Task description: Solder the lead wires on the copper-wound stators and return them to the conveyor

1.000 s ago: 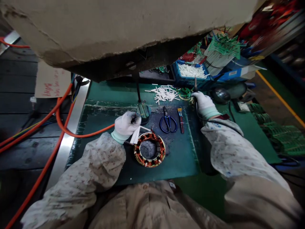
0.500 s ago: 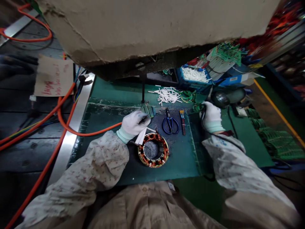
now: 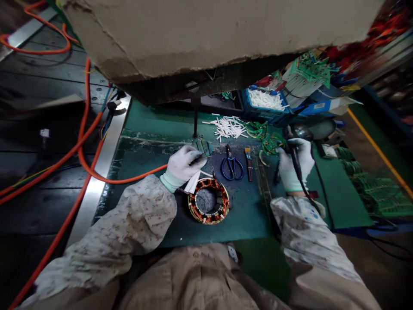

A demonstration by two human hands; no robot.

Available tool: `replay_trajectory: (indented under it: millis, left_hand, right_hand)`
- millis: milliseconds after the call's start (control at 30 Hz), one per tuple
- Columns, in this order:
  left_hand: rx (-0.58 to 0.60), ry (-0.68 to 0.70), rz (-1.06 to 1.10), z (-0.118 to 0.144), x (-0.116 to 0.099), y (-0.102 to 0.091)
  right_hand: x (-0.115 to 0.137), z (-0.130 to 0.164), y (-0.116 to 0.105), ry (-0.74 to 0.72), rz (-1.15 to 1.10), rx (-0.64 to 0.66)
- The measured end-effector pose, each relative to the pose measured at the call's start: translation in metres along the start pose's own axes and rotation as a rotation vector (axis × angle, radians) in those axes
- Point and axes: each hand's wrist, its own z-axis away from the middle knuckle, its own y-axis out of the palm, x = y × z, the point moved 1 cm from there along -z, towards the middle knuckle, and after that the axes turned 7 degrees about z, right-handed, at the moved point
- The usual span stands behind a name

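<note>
Coil ring [image 3: 209, 218], head view: flat near the workbench's [image 3: 247, 228] front edge | left hand [image 3: 183, 166]: fingers narrowed on dark wires [image 3: 195, 161], white sleeves [image 3: 192, 183] beneath, presumably held up to keep the ends free | right hand [image 3: 306, 163]: at black handle [image 3: 295, 161], grip cannot be told | back edge: blue bin [image 3: 266, 115] of white tubes [image 3: 265, 100]; black tray [image 3: 238, 103], green pieces [image 3: 227, 95] inside.

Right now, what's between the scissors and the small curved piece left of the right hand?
The brush, on the mat, closer to the scissors; head view.
</note>
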Motion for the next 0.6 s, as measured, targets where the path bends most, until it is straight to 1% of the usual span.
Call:
replay_trajectory:
  millis: [33,100,133,200,267,333,433,533,600]
  left_hand:
    - [-0.02,-0.001,0.006,0.0,-0.001,0.0]
    - [-0.059,-0.032,-0.003,0.002,-0.004,-0.001]
    - [-0.072,-0.063,-0.017,0.003,-0.005,-0.002]
    - [-0.071,-0.122,-0.041,0.005,-0.008,-0.002]
    - [-0.044,-0.151,-0.05,0.006,-0.009,-0.002]
    - [0.001,-0.179,-0.044,0.007,-0.008,-0.001]
    - [0.048,-0.212,0.0,0.007,-0.005,0.001]
    - [0.079,-0.195,0.045,0.005,-0.001,0.002]
    - [0.109,-0.191,0.07,0.003,0.0,0.002]
  right_hand:
    - [0.023,0.003,-0.003,0.02,-0.132,-0.005]
    - [0.074,0.014,-0.003,-0.031,-0.372,0.075]
    - [0.099,0.02,-0.001,-0.062,-0.456,0.109]
    - [0.142,0.031,0.005,-0.112,-0.534,0.163]
    - [0.172,0.036,0.014,-0.159,-0.527,0.212]
    - [0.188,0.035,0.024,-0.203,-0.465,0.24]
    - [0.195,0.031,0.035,-0.278,-0.386,0.262]
    - [0.19,0.037,0.032,-0.382,-0.428,0.281]
    - [0.176,0.046,0.025,-0.39,-0.465,0.274]
